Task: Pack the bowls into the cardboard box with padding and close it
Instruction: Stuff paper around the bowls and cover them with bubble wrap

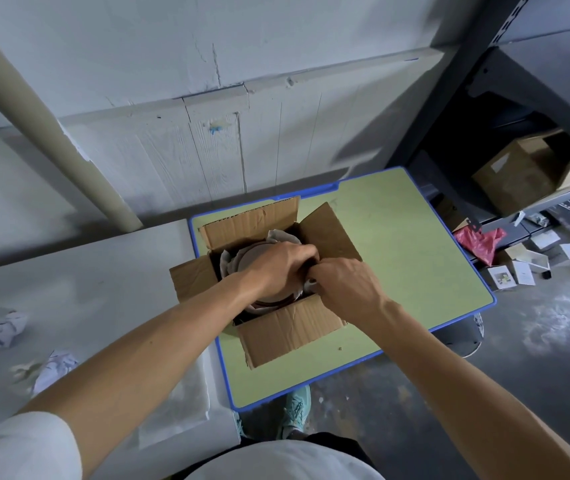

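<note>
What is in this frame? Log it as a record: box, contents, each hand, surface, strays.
box: cardboard box, open, flaps folded out
contents: bowls, brown, inside the box; white paper padding around them
left hand: left hand lies on the bowls, fingers curled over their right edge; what they grip is hidden
right hand: right hand pinches the paper padding at the box's right side
surface: green table with a blue rim
strays: crumpled paper wads on the grey top to the left
closing: not yet done

Your cardboard box [287,327] sits on the surface [397,271], with the bowls [252,258] inside amid padding [278,235]. Crumpled paper [6,327] lies well left, and a shelf [467,81] stands behind right.
</note>
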`<state>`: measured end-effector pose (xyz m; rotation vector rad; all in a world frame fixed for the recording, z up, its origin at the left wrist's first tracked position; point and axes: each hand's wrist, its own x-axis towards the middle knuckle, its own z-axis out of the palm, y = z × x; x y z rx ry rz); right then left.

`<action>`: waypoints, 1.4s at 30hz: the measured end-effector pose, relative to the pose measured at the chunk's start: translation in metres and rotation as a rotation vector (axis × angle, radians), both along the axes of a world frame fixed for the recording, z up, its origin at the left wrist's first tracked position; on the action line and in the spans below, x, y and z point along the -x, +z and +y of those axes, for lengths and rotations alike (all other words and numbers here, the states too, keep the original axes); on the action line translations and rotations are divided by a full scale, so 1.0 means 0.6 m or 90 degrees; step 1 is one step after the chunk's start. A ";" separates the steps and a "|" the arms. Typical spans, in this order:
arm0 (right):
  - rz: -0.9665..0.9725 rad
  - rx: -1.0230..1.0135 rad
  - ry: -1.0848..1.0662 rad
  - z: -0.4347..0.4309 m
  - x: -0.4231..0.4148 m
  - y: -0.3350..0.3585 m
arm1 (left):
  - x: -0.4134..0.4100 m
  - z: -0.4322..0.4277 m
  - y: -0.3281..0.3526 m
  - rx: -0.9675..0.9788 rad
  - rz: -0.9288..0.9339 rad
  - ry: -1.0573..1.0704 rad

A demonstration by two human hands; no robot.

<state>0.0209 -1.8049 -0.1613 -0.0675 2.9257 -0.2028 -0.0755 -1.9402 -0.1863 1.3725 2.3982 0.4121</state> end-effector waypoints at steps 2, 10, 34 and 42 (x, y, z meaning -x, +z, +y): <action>0.045 0.021 -0.006 0.004 -0.006 0.004 | -0.003 0.000 0.000 0.015 -0.051 0.012; 0.059 0.010 -0.023 -0.003 -0.003 -0.012 | -0.001 0.001 0.013 -0.002 -0.073 0.029; 0.027 -0.066 -0.003 -0.009 0.006 0.003 | -0.020 0.002 -0.014 -0.132 -0.139 0.120; -0.077 -0.065 0.084 0.025 -0.004 0.021 | -0.018 -0.008 -0.021 -0.130 -0.175 0.125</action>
